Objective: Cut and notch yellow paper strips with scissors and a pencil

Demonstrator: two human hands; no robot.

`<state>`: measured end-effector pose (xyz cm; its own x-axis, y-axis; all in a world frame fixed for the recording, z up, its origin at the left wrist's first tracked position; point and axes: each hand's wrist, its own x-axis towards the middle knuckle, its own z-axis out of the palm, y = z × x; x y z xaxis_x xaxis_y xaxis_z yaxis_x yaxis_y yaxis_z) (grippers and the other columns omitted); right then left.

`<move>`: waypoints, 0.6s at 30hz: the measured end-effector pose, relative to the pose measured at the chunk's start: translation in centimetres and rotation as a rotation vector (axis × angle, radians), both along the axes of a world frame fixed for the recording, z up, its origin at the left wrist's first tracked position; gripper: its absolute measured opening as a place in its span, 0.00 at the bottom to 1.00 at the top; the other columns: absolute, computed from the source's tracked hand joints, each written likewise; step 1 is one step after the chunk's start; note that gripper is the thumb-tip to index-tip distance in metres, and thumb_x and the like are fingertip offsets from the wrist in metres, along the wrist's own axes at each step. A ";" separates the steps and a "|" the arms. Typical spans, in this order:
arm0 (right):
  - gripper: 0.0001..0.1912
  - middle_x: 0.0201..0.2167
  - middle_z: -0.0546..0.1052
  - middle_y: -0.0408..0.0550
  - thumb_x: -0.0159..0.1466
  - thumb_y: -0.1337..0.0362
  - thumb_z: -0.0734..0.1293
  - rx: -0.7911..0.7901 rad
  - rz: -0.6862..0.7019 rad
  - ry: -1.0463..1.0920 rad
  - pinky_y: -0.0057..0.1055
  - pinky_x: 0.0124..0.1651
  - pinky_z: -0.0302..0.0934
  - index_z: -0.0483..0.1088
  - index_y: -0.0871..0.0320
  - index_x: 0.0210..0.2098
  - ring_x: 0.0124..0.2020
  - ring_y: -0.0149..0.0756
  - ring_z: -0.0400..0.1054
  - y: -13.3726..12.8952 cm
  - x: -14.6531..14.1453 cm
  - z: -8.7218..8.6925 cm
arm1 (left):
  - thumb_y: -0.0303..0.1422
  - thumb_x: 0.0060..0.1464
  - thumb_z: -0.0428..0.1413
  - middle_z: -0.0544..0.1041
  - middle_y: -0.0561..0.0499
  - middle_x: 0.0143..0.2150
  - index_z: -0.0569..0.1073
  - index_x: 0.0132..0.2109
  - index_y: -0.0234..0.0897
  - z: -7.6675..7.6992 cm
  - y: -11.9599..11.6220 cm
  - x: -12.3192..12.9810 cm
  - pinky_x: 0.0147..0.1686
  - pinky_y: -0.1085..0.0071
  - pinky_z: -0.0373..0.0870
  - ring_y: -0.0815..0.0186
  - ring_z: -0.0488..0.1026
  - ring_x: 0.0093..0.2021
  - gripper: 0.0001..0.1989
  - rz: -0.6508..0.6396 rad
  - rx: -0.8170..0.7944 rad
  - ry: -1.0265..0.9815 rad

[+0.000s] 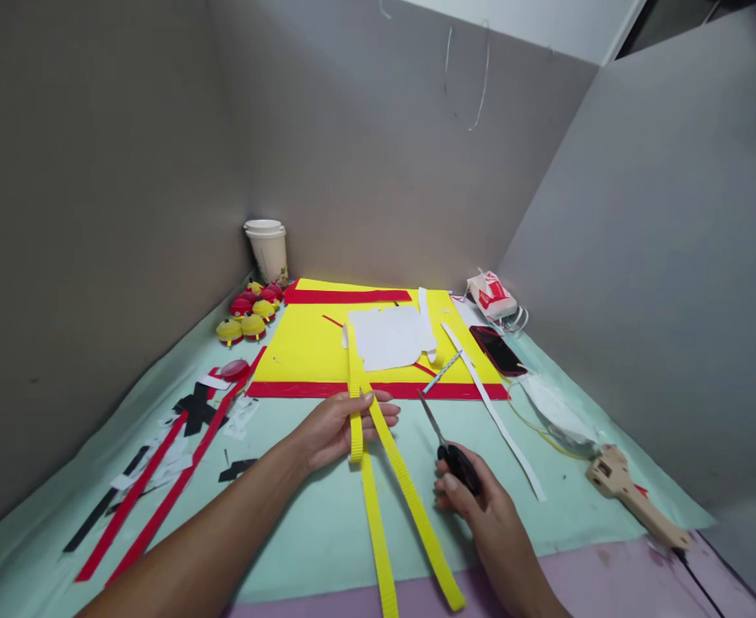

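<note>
My left hand (342, 427) grips several narrow yellow paper strips (409, 489) between thumb and fingers, and their loose ends hang down toward the table's front edge. One strip is bent over in a loop beside the fingers. In my right hand (480, 493) is a pair of scissors (458, 463) with black handles. Its blades look closed and point up and to the left, apart from the strips. Just beyond my left hand lies a large yellow sheet (306, 348) with red bands along its near and far edges. A white paper piece (387, 337) rests on it.
At left lie red strips (159, 506), black scraps (194, 410) and several red-and-yellow round pieces (252, 326). A paper cup (267, 249) stands behind them. To the right are a white strip (499, 421), a phone (498, 350), a crumpled packet (492, 294) and a corded glue gun (638, 498).
</note>
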<state>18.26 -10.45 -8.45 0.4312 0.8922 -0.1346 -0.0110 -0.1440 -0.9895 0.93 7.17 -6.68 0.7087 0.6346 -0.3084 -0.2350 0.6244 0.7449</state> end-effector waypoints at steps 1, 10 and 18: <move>0.27 0.45 0.79 0.55 0.61 0.49 0.67 -0.004 -0.006 -0.032 0.39 0.44 0.72 0.67 0.58 0.55 0.39 0.44 0.76 0.0 0.3 -0.1 | 0.27 0.58 0.57 0.80 0.33 0.45 0.77 0.43 0.26 0.1 0.0 0.0 0.38 0.70 0.77 0.59 0.80 0.40 0.08 0.018 -0.001 0.007; 0.18 0.47 0.75 0.54 0.67 0.58 0.61 0.046 0.019 -0.838 0.41 0.51 0.66 0.67 0.56 0.54 0.50 0.45 0.70 -0.3 2.9 -0.6 | 0.26 0.59 0.57 0.80 0.33 0.45 0.76 0.45 0.26 0.1 0.1 0.0 0.41 0.71 0.77 0.59 0.80 0.42 0.09 0.036 0.039 0.015; 0.18 0.47 0.74 0.56 0.68 0.62 0.59 -0.006 0.060 -1.265 0.45 0.50 0.65 0.65 0.58 0.55 0.48 0.48 0.69 -0.4 4.0 -1.9 | 0.23 0.58 0.56 0.78 0.33 0.49 0.75 0.48 0.27 -0.3 0.4 -0.2 0.49 0.66 0.75 0.56 0.78 0.48 0.11 0.034 0.073 -0.036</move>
